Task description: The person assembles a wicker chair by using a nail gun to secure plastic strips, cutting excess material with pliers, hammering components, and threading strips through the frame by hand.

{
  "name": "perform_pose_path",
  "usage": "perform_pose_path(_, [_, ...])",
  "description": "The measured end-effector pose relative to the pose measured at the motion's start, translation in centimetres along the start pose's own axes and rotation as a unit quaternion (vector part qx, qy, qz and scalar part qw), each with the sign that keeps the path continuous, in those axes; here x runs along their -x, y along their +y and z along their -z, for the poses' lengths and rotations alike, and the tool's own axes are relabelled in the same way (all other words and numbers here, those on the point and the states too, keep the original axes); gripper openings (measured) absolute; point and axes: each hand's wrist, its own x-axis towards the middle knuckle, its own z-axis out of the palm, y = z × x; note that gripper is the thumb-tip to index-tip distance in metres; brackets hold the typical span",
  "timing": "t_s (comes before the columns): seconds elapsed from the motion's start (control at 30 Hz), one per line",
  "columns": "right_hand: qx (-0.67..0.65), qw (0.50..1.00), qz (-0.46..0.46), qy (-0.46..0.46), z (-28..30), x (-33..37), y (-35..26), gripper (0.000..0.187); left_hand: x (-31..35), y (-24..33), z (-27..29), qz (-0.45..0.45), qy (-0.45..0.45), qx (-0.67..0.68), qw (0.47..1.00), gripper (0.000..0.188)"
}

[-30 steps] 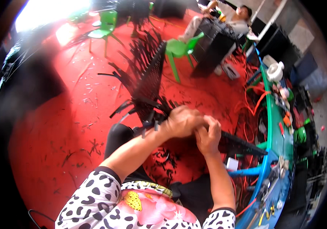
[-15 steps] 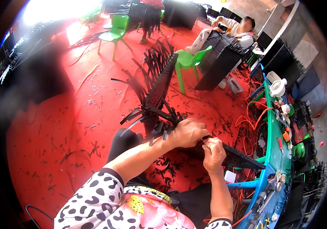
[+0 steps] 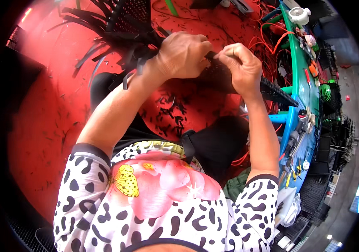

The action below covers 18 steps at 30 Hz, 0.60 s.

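A black woven panel (image 3: 130, 22) stands in front of me, with many loose flat strip ends (image 3: 92, 21) fanning out on its left. Its dark right-hand part (image 3: 278, 93) runs behind my wrist toward the bench. My left hand (image 3: 184, 55) is closed over the panel's edge, fingers curled; what lies beneath them is mostly hidden. Close beside it, my right hand (image 3: 242, 66) pinches the end of a short black strip (image 3: 211, 55) between thumb and forefinger. The strip spans the small gap between the two hands.
Black offcuts (image 3: 173, 110) litter the red floor (image 3: 57, 138). On the right stands a green and blue bench (image 3: 299, 84) carrying a white fan (image 3: 299, 16), a power tool (image 3: 292, 140) and small tools. Orange cables (image 3: 276, 46) tangle beside it. A clear plastic bag (image 3: 290, 210) lies at lower right.
The view has tipped downward, so the seated co-worker and green chairs are mostly out of sight. My hands appear higher, and the right has drawn slightly away from the left, pinching a strip.
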Motion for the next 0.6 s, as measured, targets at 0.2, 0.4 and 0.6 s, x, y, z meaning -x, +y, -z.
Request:
perform_pose_path(0.2, [-0.019, 0.999, 0.028, -0.019, 0.5, -1.1, 0.5, 0.010, 0.9, 0.8, -1.1, -0.001, 0.042, 0.005, 0.999, 0.024])
perform_pose_path(0.4, [-0.028, 0.997, -0.010, -0.070, 0.3, -2.9, 2.9, 0.010, 0.5, 0.6, -1.7, 0.011, 0.015, 0.007, 1.000, 0.024])
perform_pose_path(0.6, [-0.117, 0.974, -0.129, -0.144, 0.7, -4.8, 4.6, 0.011, -0.7, 0.1, -1.6, 0.000, 0.027, 0.012, 1.000, 0.026])
